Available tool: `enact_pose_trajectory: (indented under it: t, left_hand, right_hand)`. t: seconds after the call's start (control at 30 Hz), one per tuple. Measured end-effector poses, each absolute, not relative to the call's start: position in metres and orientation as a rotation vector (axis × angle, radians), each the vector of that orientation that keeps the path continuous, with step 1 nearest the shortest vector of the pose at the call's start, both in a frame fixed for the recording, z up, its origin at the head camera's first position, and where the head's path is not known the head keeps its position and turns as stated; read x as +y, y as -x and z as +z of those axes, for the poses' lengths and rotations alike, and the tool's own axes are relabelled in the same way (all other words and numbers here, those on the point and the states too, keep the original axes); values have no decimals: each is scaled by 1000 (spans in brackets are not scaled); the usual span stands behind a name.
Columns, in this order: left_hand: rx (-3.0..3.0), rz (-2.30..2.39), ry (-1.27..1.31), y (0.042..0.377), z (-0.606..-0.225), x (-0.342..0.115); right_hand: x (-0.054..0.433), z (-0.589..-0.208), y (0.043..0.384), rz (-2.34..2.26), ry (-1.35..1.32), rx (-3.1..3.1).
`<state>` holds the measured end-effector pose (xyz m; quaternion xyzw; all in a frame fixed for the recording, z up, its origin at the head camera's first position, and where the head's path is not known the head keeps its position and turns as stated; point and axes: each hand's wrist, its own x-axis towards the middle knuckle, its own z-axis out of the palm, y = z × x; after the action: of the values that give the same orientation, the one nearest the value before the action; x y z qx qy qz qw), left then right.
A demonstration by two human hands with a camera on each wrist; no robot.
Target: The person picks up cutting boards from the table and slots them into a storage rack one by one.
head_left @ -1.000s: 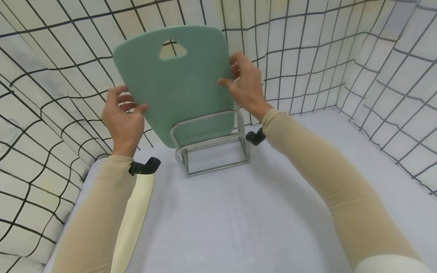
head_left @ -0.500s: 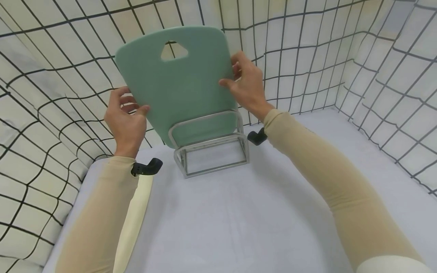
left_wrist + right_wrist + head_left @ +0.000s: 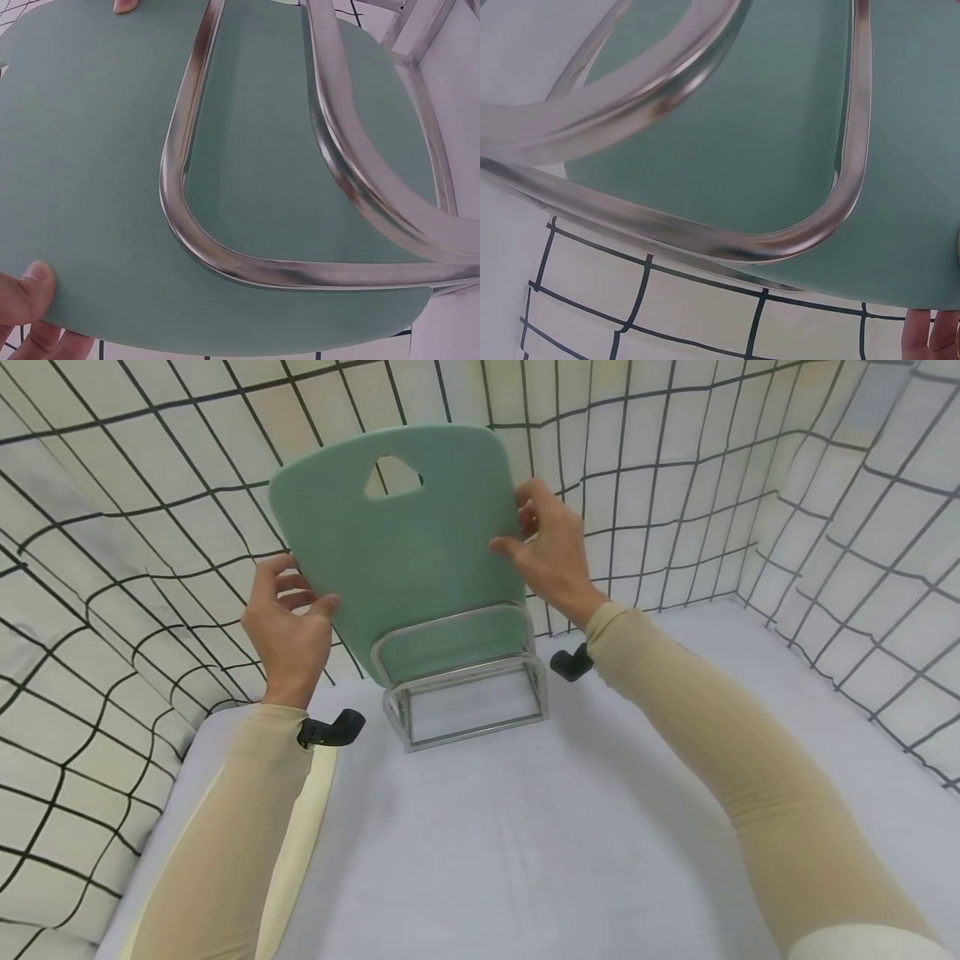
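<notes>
A green cutting board with a cut-out handle hole stands tilted in a silver metal rack, its lower part behind the rack's upper loop. My left hand pinches the board's left edge, thumb on the near face and fingers behind. On the opposite edge, higher up, my right hand grips the same way. The left wrist view shows the rack's bent tube crossing in front of the board. In the right wrist view, fingertips show at the board's edge.
Padded white cloth with a black grid pattern walls the back and sides. The rack stands on a pale table surface. A long cream-coloured strip lies along the left forearm, partly hidden by it.
Both hands have shifted slightly right with the board, and its top edge has dropped a little. The board now stands a bit straighter in the rack, which stays in place.
</notes>
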<state>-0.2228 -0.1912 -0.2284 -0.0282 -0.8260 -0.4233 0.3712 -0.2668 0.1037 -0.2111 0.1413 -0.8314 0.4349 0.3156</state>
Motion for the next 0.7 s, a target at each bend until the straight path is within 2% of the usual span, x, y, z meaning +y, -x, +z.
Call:
enact_pose_trajectory:
  t: [0.7]
  left_hand:
    - [-2123,-1118,94,221,-230,-187]
  right_hand:
    - [110,-214,264,1141,-370,-2200]
